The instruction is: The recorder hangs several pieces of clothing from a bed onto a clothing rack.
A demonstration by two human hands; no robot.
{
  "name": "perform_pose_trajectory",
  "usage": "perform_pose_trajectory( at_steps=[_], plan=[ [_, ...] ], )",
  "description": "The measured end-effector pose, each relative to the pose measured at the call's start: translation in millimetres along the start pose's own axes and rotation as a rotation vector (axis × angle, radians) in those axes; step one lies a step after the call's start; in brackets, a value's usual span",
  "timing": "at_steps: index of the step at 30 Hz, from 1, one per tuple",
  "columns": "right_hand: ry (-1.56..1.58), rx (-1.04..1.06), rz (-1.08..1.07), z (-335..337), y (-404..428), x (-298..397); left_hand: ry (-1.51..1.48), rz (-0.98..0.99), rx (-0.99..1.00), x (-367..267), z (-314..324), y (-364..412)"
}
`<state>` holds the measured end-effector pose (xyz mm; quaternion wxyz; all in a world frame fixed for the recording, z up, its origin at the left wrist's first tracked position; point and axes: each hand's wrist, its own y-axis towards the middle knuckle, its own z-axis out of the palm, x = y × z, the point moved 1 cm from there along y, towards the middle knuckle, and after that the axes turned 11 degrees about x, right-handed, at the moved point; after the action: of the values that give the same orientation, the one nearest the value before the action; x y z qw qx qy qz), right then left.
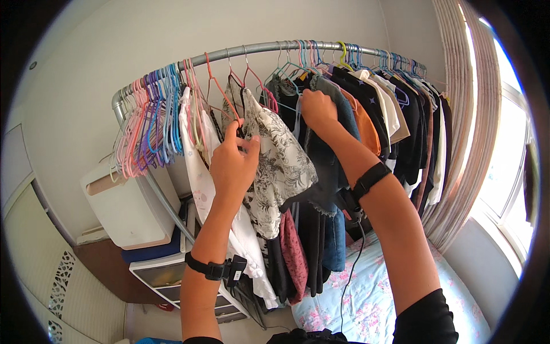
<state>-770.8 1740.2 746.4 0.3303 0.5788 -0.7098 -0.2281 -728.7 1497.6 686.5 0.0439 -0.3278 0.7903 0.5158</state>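
My left hand (235, 161) is raised at the lower end of an orange hanger (220, 88), its thumb and forefinger apart. Whether it grips the hanger or the cloth behind is hidden. To its right hangs a white short-sleeved top with a dark leaf print (279, 150), on a pink hanger (254, 76). My right hand (319, 108) is curled at the sloping arm of a teal hanger (293, 81), its fingertips out of sight. Beside that hand hangs a blue-grey denim garment (343, 112), partly behind my forearm. White clothing (202, 180) hangs left of my left hand.
A curved metal clothes rail (266, 46) bears bunched bare hangers (150, 124) on the left and packed clothes (412, 129) on the right. Below stand a white appliance (129, 210), a drawer unit (159, 275) and a floral bed (365, 305). A black cable (355, 266) dangles under my right forearm.
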Motion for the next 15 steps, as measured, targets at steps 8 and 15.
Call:
perform_pose_trajectory(
  at_steps=[8,15],
  plan=[
    [0.029,0.031,-0.128,-14.5,-12.3,58.4,-0.023,-0.015,0.038,-2.0,5.9,-0.7],
    [-0.293,-0.676,-0.013,-42.4,-0.3,16.7,-0.029,0.001,0.062,-2.6,15.3,-6.5]
  ],
)
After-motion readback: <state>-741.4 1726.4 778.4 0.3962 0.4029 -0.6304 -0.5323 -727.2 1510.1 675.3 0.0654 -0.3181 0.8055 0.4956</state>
